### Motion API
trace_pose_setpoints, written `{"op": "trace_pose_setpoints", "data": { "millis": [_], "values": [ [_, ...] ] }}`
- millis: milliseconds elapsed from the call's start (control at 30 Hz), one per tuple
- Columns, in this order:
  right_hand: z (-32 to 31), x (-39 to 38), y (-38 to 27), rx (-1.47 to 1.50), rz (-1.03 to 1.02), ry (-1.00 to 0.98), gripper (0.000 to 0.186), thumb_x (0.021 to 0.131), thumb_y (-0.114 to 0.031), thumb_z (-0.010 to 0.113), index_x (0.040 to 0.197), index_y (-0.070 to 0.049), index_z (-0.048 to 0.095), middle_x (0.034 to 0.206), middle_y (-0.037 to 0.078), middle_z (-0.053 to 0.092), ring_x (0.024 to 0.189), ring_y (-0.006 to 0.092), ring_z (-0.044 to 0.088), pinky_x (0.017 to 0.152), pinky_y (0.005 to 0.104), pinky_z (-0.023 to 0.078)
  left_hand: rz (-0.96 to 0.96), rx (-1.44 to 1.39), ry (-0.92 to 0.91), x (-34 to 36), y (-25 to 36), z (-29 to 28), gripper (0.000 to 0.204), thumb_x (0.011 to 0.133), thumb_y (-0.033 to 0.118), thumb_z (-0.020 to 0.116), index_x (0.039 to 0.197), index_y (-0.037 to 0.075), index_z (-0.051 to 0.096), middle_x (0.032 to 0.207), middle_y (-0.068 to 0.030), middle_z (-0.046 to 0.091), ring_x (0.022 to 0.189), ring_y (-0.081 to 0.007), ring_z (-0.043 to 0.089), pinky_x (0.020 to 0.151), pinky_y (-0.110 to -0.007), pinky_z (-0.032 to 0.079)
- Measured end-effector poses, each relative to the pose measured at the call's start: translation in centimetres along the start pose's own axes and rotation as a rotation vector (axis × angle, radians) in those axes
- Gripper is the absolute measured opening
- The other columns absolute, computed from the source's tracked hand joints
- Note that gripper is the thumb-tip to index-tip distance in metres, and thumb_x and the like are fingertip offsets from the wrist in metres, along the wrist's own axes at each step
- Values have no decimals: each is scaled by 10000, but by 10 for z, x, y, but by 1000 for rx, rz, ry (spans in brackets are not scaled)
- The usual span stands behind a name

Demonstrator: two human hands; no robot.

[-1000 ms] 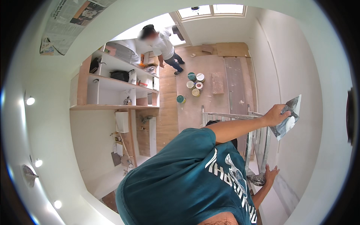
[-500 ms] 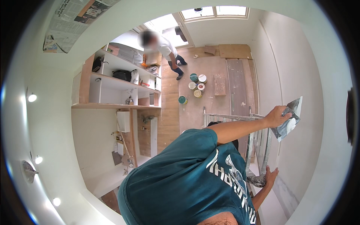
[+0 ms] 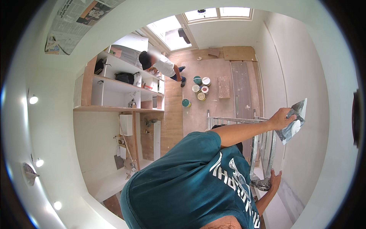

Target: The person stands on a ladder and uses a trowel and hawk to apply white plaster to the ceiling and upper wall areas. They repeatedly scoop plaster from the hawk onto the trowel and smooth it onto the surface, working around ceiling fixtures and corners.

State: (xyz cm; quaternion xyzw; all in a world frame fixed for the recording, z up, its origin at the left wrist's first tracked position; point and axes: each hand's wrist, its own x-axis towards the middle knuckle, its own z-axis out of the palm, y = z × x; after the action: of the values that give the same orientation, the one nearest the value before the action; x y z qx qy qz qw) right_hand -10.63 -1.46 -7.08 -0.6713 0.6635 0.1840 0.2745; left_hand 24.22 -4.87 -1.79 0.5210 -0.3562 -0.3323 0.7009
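My left hand [image 3: 283, 117] grips a broad metal filling blade [image 3: 290, 126], smeared grey, with a lump of white compound on it, held out beside the pale right wall [image 3: 307, 76]. Lower down, my right hand [image 3: 276, 176] has its fingers stretched out and apart, beside a grey, compound-crusted object [image 3: 261, 184] that I cannot make out fully; whether it touches that object or the wall is unclear. An aluminium ladder [image 3: 271, 150] stands under my left forearm, partly hidden by my teal-shirted body.
A co-worker [image 3: 164, 66] in a white top and dark cap bends beside white-and-wood shelving [image 3: 114, 86]. Several paint buckets [image 3: 201, 96] and a pinkish block [image 3: 223, 87] sit on the covered floor. Newspaper [image 3: 74, 23] covers a ledge at upper left; small lamps [image 3: 33, 100] line the left.
The co-worker has gone from standing upright to bending over, head lower and toward the shelves. My hands and the blade stay almost in place; the view has shifted slightly.
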Motion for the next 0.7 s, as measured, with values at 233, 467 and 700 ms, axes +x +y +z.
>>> {"op": "trace_pose_setpoints", "data": {
  "millis": [233, 467, 700],
  "values": [
    [-1, 4, 3, 28, -33, 24, 927, 883, -481, 659, 1491, 103, 274, 1473, 362, 375, 1426, 391, 356, 1188, 378, 257, 23, 23, -4, 6, -3, 4, 340, 926, 266, 623, 831, -59, 603, 738, -203, 605, 674, -268, 558, 656, -408, 467],
    [7, 6, 10, 18, 15, 11, 945, 876, -497, 670, 1488, 107, 278, 1543, 380, 203, 1481, 445, 171, 1212, 440, 183, -3, 37, -5, -3, -1, -4, 326, 920, 257, 624, 839, -59, 611, 751, -213, 613, 687, -278, 571, 682, -404, 476],
    [7, -12, -1, -12, -14, 27, 922, 876, -528, 649, 1458, 115, 340, 1395, 364, 469, 1352, 418, 448, 1135, 394, 337, -162, 78, -30, -9, 1, -7, 388, 945, 328, 639, 992, -56, 660, 838, -151, 694, 780, -203, 628, 743, -362, 512]
  ]
}}
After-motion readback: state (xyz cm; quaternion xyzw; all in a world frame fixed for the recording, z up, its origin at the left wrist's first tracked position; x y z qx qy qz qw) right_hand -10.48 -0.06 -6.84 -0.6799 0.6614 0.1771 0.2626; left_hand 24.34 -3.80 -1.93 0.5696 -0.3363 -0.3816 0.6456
